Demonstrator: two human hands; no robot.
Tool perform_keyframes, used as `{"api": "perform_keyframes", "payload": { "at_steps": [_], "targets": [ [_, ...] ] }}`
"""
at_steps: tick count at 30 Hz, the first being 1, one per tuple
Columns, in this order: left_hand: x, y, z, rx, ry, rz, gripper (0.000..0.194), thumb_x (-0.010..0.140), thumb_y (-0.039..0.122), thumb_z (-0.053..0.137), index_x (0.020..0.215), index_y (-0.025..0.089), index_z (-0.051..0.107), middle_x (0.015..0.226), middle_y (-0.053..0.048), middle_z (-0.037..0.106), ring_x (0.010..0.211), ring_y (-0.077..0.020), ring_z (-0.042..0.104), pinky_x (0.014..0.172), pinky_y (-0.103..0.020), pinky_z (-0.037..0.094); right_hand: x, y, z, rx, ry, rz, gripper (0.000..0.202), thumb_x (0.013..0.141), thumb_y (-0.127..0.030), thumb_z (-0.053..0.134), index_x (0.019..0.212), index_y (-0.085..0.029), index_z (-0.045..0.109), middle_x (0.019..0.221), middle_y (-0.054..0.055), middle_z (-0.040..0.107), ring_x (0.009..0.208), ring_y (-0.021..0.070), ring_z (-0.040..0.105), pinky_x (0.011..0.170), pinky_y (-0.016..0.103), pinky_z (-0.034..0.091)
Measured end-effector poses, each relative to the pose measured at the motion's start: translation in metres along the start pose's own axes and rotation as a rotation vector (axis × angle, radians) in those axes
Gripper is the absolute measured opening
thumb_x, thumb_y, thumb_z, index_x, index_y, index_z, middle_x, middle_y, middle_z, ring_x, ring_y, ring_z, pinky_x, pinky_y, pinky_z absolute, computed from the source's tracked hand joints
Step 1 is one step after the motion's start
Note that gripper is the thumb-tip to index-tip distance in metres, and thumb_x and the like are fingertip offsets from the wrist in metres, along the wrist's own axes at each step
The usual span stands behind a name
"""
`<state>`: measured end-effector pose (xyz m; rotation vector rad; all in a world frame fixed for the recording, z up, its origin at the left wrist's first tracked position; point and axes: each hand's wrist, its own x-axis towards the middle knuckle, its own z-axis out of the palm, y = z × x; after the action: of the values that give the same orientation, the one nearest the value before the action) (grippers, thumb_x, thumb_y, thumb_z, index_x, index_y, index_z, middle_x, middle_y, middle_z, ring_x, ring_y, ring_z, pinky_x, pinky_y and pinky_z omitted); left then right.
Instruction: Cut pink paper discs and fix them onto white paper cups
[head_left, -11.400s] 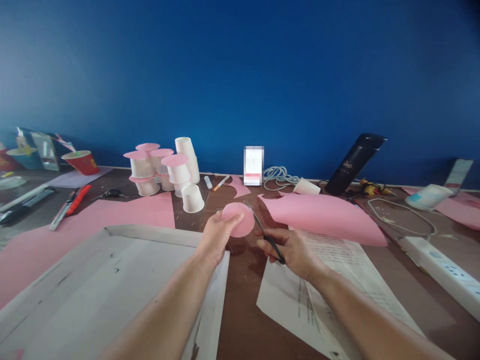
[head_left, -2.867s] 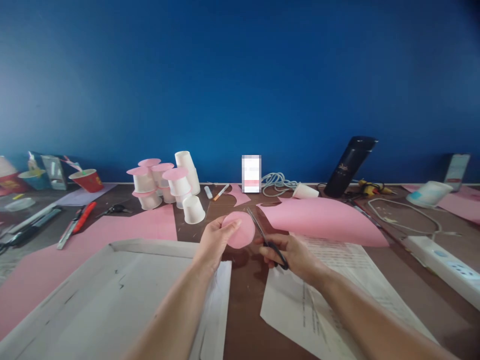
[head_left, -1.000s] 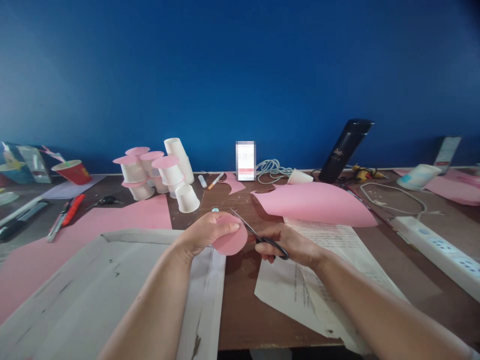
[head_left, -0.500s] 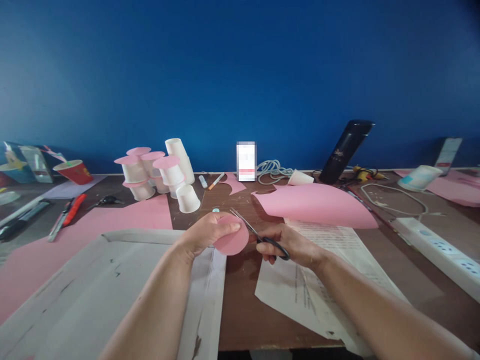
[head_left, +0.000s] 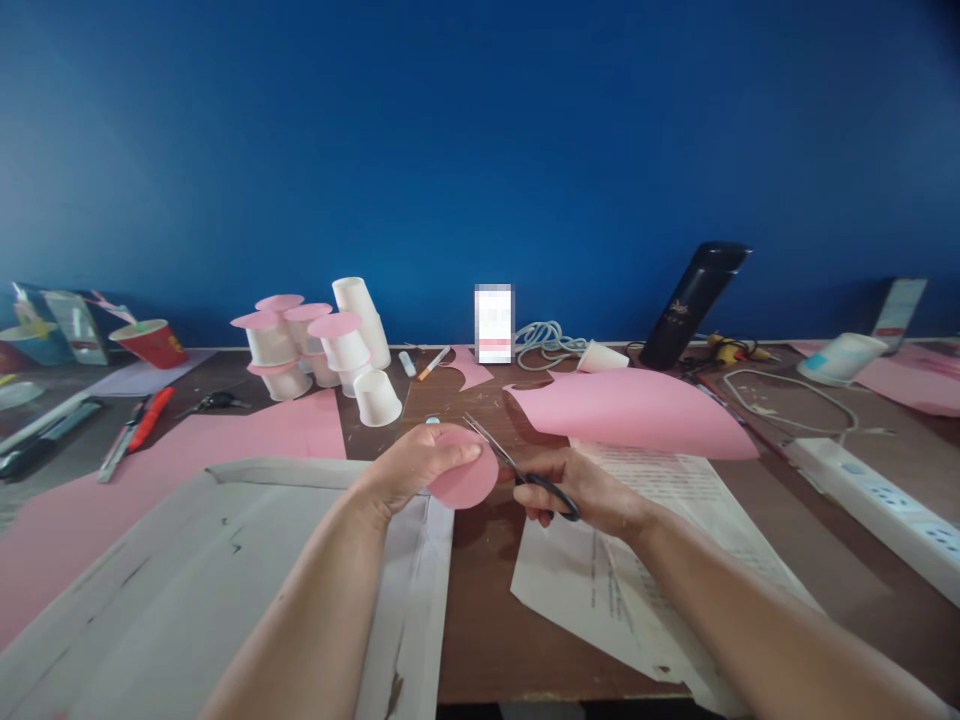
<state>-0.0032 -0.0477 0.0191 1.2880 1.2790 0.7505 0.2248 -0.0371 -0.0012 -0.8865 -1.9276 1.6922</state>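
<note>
My left hand [head_left: 420, 458] pinches a pink paper circle [head_left: 469, 480], thumb on top and fingers underneath. Black-handled scissors [head_left: 551, 494] are gripped in my right hand [head_left: 581, 490], their blades reaching up and left to the circle's upper right edge. Whether the blades are biting into the paper, I cannot tell. Beyond my left hand lies a white paper cup [head_left: 376, 398] on its own. Several stacked paper cups with pink discs [head_left: 337, 326] between and on top of them stand to the left.
A curled pink sheet [head_left: 630, 408] lies over printed paper [head_left: 675, 530] on the right. A black flask [head_left: 686, 305], a phone [head_left: 495, 322] and coiled cable [head_left: 547, 345] are at the wall. A power strip [head_left: 885, 500] is far right, a box cutter [head_left: 142, 425] left.
My hands, the circle and the scissors stay almost in the same place. The whole view has shifted very slightly.
</note>
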Motion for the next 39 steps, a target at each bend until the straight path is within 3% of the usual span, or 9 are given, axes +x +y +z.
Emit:
{"api": "perform_keyframes", "payload": {
  "at_steps": [4,9,15,27,31,35,39],
  "targets": [
    [0.002,-0.003,-0.001,-0.016,-0.023,0.023,0.03,0.073,0.044,0.068,0.087,0.017,0.071,0.084,-0.005,0.07,0.073,-0.0163,0.06,0.066,-0.026,0.043,0.0,0.0,0.0,-0.041,0.005,-0.006,0.036,0.082,-0.047,0.064,0.068,-0.014,0.061,0.059,-0.001,0.056,0.054,0.0087,0.05,0.052,0.021,0.04],
    [0.002,-0.003,-0.001,-0.03,-0.037,0.03,0.029,0.073,0.043,0.068,0.086,0.017,0.071,0.084,-0.005,0.069,0.073,-0.0166,0.059,0.066,-0.026,0.042,0.0,0.002,0.0,-0.059,0.013,0.011,0.034,0.082,-0.048,0.063,0.077,-0.014,0.065,0.059,-0.001,0.055,0.053,0.0087,0.049,0.052,0.022,0.04],
    [0.0,-0.001,0.0,-0.021,-0.032,0.034,0.029,0.073,0.043,0.067,0.085,0.017,0.071,0.082,-0.005,0.069,0.071,-0.0172,0.059,0.064,-0.026,0.042,0.0,-0.002,0.001,-0.082,0.005,-0.01,0.035,0.083,-0.048,0.061,0.071,-0.014,0.063,0.057,-0.002,0.053,0.053,0.0094,0.048,0.053,0.023,0.04],
    [-0.001,0.001,0.001,-0.004,-0.02,0.039,0.032,0.073,0.045,0.067,0.086,0.016,0.071,0.083,-0.007,0.07,0.072,-0.0186,0.061,0.064,-0.028,0.043,0.0,-0.001,0.002,-0.112,0.035,-0.015,0.035,0.083,-0.049,0.061,0.081,-0.015,0.067,0.056,-0.002,0.053,0.051,0.0088,0.048,0.051,0.023,0.039],
    [0.001,-0.001,0.003,-0.043,0.027,0.074,0.035,0.073,0.045,0.068,0.091,0.016,0.072,0.089,-0.008,0.071,0.078,-0.0204,0.063,0.068,-0.029,0.045,0.002,-0.001,0.003,-0.077,0.12,0.0,0.036,0.081,-0.049,0.063,0.083,-0.013,0.069,0.057,-0.001,0.053,0.051,0.0089,0.047,0.05,0.023,0.037],
    [0.008,-0.006,0.004,-0.203,0.129,0.117,0.038,0.073,0.042,0.069,0.1,0.014,0.071,0.1,-0.011,0.071,0.085,-0.0219,0.064,0.076,-0.031,0.046,0.006,0.005,0.003,0.027,0.246,0.058,0.045,0.08,-0.051,0.065,0.101,-0.012,0.068,0.057,-0.001,0.055,0.051,0.0096,0.048,0.049,0.023,0.035],
    [0.015,-0.013,0.002,-0.343,0.128,0.147,0.04,0.072,0.042,0.07,0.098,0.011,0.071,0.091,-0.011,0.072,0.081,-0.0213,0.064,0.074,-0.031,0.047,0.008,0.011,0.002,0.053,0.27,0.079,0.049,0.078,-0.052,0.066,0.105,-0.011,0.067,0.057,0.0,0.057,0.051,0.0101,0.049,0.049,0.024,0.035]
  ]
}}
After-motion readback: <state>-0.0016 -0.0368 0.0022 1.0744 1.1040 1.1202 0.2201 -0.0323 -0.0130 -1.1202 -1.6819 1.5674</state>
